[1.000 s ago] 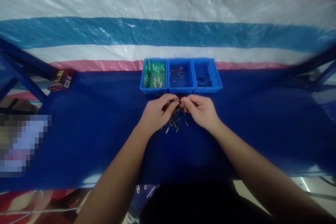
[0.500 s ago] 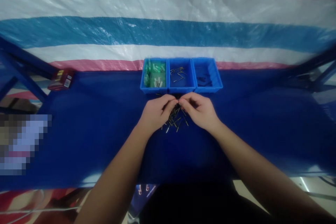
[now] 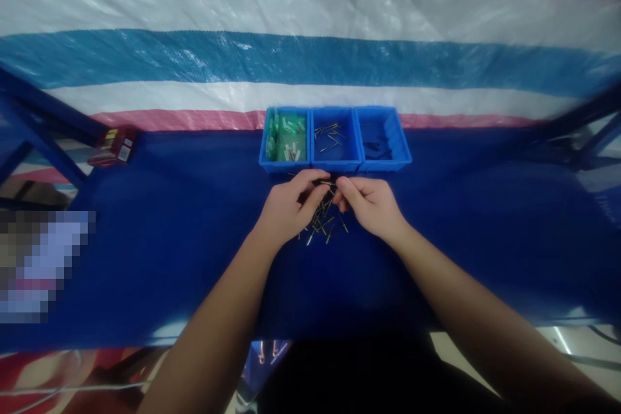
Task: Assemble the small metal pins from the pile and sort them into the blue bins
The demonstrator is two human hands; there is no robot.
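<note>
My left hand (image 3: 294,204) is closed in a pinch on a thin metal pin (image 3: 329,183), which lies level between the two hands. My right hand (image 3: 371,204) meets its other end with thumb and fingers pressed together, partly covering it. Below the fingertips, a loose pile of thin brass-and-silver pins (image 3: 317,225) is spread on the blue table (image 3: 194,220); both hands hide part of it.
Behind my hands three blue bins stand joined in a row: the left bin (image 3: 284,165) with white and green pieces, the middle bin (image 3: 336,165) with several pins, the right bin (image 3: 387,164) with dark strips. A red box (image 3: 112,146) sits at the table's far left.
My fingertips have drawn slightly apart, so the pin between them now shows. The right hand has shifted a little right and its fingers have moved; bins and pile stay put.
</note>
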